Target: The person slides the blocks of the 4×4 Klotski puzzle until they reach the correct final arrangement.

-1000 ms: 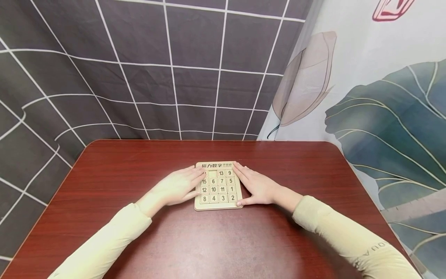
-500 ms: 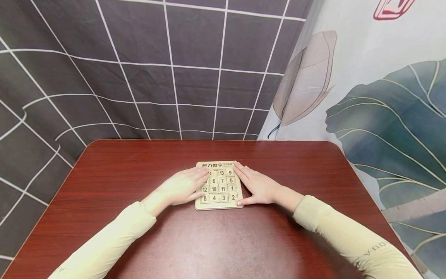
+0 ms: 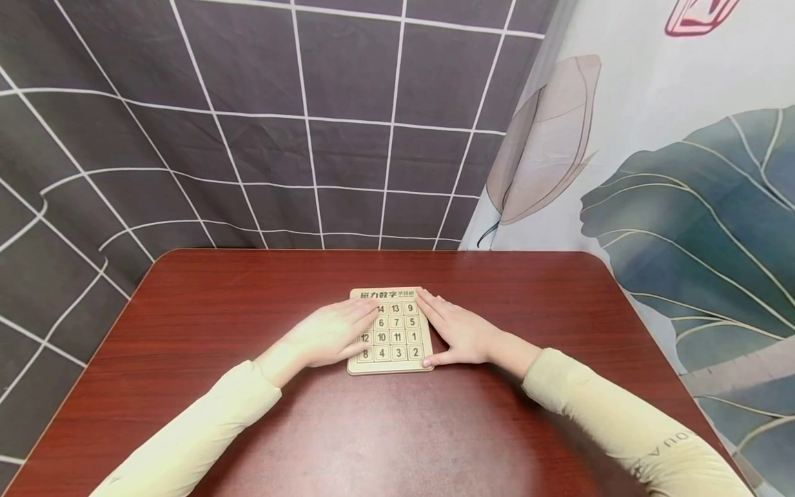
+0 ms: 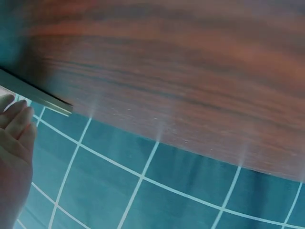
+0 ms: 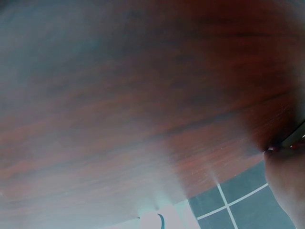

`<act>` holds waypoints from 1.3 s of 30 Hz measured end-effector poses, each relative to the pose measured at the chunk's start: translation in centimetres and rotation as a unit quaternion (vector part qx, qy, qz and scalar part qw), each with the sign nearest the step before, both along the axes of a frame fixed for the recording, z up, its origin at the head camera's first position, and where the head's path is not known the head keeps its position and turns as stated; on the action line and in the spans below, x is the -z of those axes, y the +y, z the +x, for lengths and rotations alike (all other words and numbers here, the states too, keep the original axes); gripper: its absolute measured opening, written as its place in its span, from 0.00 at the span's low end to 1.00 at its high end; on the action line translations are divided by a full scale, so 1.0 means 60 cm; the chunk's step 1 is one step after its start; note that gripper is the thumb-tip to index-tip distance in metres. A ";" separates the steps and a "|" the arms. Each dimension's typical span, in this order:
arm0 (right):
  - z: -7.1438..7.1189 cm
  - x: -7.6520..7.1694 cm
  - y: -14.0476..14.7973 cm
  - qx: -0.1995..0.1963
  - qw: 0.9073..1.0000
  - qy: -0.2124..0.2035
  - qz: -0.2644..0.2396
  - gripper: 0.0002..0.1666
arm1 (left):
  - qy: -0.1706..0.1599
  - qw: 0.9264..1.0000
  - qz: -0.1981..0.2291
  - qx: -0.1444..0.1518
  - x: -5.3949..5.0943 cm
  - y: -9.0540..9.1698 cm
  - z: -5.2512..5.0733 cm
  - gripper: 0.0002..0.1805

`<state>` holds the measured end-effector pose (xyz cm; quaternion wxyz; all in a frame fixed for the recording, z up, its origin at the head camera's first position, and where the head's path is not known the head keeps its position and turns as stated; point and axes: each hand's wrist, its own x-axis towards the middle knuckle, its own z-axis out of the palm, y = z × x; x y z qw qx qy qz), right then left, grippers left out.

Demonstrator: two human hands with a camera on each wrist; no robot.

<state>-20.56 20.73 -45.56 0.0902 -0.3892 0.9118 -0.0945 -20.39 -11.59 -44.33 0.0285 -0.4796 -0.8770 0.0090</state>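
Observation:
A pale board of numbered square tiles [image 3: 397, 337] lies flat on the table in the head view. My left hand [image 3: 329, 335] rests over its left side, fingers extended across the upper left tiles, touching near the 14 and hiding the tiles at that corner. My right hand [image 3: 466, 335] lies along the right edge, fingertips at the upper right corner and thumb at the lower right one. The left wrist view shows the board's edge [image 4: 43, 98] beside the left hand [image 4: 14, 157]. Part of the right hand [image 5: 288, 183] shows in the right wrist view.
The dark red wooden table [image 3: 397, 442] has rounded far corners. Behind it hangs a dark curtain [image 3: 248, 148] with white grid lines, and at the right a pale curtain [image 3: 621, 103] with large leaf patterns.
My left hand has slid a little to the right, and the 14 tile now stands beside the 13, where a gap was. The right hand has stayed at the board's edge.

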 end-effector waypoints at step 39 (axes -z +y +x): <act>-0.002 0.004 0.003 -0.002 1.000 -0.001 -0.002 0.71 | 0.035 0.999 0.017 0.000 0.003 -0.035 0.018 0.34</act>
